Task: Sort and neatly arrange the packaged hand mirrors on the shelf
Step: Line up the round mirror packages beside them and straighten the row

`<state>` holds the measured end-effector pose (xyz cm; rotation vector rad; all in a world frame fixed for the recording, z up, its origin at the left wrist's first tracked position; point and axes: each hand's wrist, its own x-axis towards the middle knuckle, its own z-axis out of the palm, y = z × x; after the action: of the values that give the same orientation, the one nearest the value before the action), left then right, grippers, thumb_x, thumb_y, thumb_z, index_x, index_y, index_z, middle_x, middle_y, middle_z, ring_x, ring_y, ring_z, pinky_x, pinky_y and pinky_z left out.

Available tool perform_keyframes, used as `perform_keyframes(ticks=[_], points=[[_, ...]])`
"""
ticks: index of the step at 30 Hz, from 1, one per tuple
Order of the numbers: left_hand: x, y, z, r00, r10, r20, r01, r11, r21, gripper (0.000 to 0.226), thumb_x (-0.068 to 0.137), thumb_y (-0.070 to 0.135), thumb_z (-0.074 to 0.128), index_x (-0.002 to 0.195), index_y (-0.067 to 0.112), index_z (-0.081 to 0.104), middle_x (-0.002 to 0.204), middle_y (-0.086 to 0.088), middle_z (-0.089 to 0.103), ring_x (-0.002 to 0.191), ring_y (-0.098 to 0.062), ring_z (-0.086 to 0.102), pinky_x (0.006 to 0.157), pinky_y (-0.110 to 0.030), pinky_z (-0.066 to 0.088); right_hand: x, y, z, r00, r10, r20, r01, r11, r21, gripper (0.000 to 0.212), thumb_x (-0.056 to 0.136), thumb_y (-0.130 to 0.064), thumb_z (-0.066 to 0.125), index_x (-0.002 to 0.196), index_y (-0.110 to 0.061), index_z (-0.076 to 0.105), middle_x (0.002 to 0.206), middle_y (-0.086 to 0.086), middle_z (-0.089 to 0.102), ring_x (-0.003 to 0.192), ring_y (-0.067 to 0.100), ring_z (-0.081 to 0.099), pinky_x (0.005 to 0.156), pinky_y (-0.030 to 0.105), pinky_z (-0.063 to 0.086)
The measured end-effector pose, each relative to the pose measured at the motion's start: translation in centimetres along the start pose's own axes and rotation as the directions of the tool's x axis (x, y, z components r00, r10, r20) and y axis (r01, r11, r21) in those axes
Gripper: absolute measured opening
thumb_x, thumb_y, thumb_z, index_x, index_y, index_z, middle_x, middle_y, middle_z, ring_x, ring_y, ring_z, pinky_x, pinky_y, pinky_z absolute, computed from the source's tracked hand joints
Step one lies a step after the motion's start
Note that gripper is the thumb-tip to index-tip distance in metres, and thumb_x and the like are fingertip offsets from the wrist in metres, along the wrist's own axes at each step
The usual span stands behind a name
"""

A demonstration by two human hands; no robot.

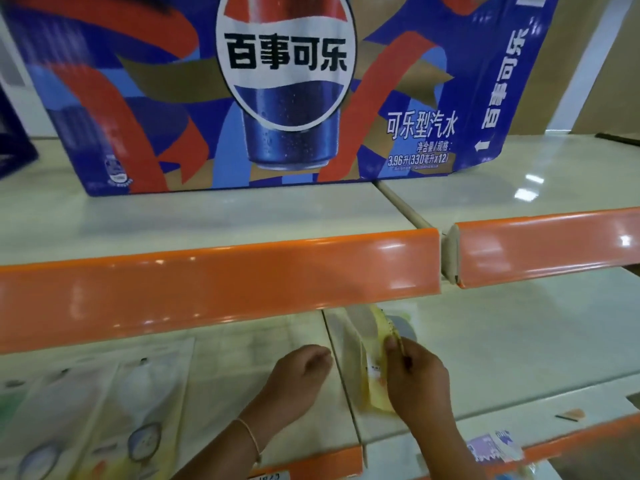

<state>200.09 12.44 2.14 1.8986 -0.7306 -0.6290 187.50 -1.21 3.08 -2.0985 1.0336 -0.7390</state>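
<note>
On the lower shelf, my right hand grips a yellow packaged hand mirror by its edge, holding it nearly upright on its side. My left hand rests beside it on the left with curled fingers, and I cannot tell whether it touches the clear part of the package. Several more packaged mirrors lie flat in overlapping rows at the lower left of the same shelf.
A large blue cola carton stands on the upper shelf, whose orange front rail overhangs the lower shelf. A purple-and-white packet lies at the lower shelf's front edge, right of my arm.
</note>
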Motion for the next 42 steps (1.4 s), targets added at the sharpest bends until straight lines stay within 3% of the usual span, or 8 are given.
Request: perform_keyframes(ticks=[7, 16, 19, 23, 27, 31, 35, 42], points=[[-1.2, 0.0, -3.4, 0.965, -0.219, 0.143, 0.249, 0.602, -0.759, 0.025, 0.099, 0.013, 0.047, 0.117, 0.0, 0.059, 0.112, -0.023, 0.067, 0.105, -0.04, 0.063, 0.093, -0.053, 0.051, -3.3, -4.3, 2.7, 0.773, 0.297, 0.561, -0.628, 0.482, 0.611, 0.032, 0.095, -0.02, 0.055, 0.089, 0.007, 0.071, 0.075, 0.02, 0.066, 0.064, 0.027, 0.061, 0.071, 0.042, 0.048], [-3.2, -4.3, -10.1, 0.899, -0.436, -0.049, 0.326, 0.739, -0.589, 0.023, 0.093, 0.016, 0.059, 0.107, 0.0, 0.064, 0.101, -0.024, 0.068, 0.084, -0.035, 0.067, 0.067, -0.038, 0.054, -7.6, -8.4, 6.5, 0.679, 0.246, 0.691, -0.715, 0.435, 0.548, 0.032, 0.099, -0.023, 0.047, 0.094, 0.002, 0.067, 0.071, 0.015, 0.074, 0.059, 0.023, 0.072, 0.05, 0.031, 0.056], [-4.4, -6.1, -13.0, 0.884, -0.468, 0.012, 0.411, 0.764, -0.498, 0.028, 0.088, 0.019, 0.065, 0.107, -0.002, 0.064, 0.11, -0.028, 0.065, 0.093, -0.04, 0.066, 0.069, -0.039, 0.054, -7.3, -8.6, 8.2, 0.581, 0.266, 0.769, -0.794, 0.391, 0.465, 0.06, 0.096, -0.048, 0.04, 0.108, 0.004, 0.067, 0.087, 0.024, 0.073, 0.073, 0.035, 0.071, 0.063, 0.04, 0.053], [-6.3, -7.3, -15.1, 0.876, -0.475, 0.084, 0.473, 0.812, -0.342, 0.028, 0.086, 0.022, 0.069, 0.102, 0.0, 0.067, 0.104, -0.023, 0.069, 0.081, -0.029, 0.068, 0.064, -0.031, 0.051, -7.8, -9.6, 9.9, 0.558, 0.237, 0.795, -0.732, 0.593, 0.337, 0.043, 0.094, -0.041, 0.054, 0.106, -0.004, 0.072, 0.079, 0.018, 0.071, 0.067, 0.03, 0.069, 0.059, 0.035, 0.053], [-7.8, -8.2, -16.0, 0.896, -0.439, 0.072, 0.442, 0.862, -0.249, 0.016, 0.09, 0.023, 0.065, 0.077, 0.013, 0.064, 0.074, -0.001, 0.064, 0.06, -0.008, 0.059, 0.051, -0.017, 0.043, -9.5, -11.0, 11.8, 0.682, 0.213, 0.699, -0.483, 0.85, 0.212, 0.024, 0.083, -0.021, 0.073, 0.106, -0.015, 0.07, 0.087, 0.01, 0.076, 0.084, 0.03, 0.073, 0.087, 0.05, 0.055], [-8.9, -9.0, -17.8, 0.939, -0.343, -0.008, 0.34, 0.935, -0.104, 0.016, 0.093, 0.027, 0.057, 0.08, 0.018, 0.054, 0.068, 0.007, 0.046, 0.059, -0.008, 0.045, 0.049, -0.013, 0.034, -10.7, -12.0, 13.7, 0.768, 0.254, 0.587, -0.398, 0.909, 0.127, 0.019, 0.082, -0.024, 0.073, 0.101, -0.022, 0.071, 0.074, -0.002, 0.076, 0.074, 0.015, 0.072, 0.065, 0.027, 0.053], [-10.1, -10.6, -19.9, 0.971, -0.166, -0.172, 0.182, 0.98, 0.08, 0.014, 0.094, 0.027, 0.05, 0.104, 0.03, 0.059, 0.083, 0.006, 0.068, 0.07, -0.01, 0.064, 0.063, -0.022, 0.05, -10.4, -12.1, 14.4, 0.859, 0.26, 0.44, -0.334, 0.937, 0.098, 0.014, 0.084, -0.021, 0.072, 0.097, -0.02, 0.07, 0.069, -0.001, 0.074, 0.068, 0.013, 0.069, 0.055, 0.023, 0.046], [-11.8, -15.6, -21.1, 0.945, 0.316, -0.088, -0.147, 0.648, 0.747, 0.033, 0.086, 0.039, 0.042, 0.102, 0.023, 0.065, 0.103, 0.003, 0.064, 0.098, -0.02, 0.062, 0.082, -0.033, 0.053, -7.7, -11.3, 16.3, 0.898, 0.237, 0.371, -0.227, 0.971, -0.072, 0.02, 0.089, -0.014, 0.061, 0.109, -0.01, 0.065, 0.082, 0.007, 0.071, 0.07, 0.022, 0.065, 0.058, 0.031, 0.05]])
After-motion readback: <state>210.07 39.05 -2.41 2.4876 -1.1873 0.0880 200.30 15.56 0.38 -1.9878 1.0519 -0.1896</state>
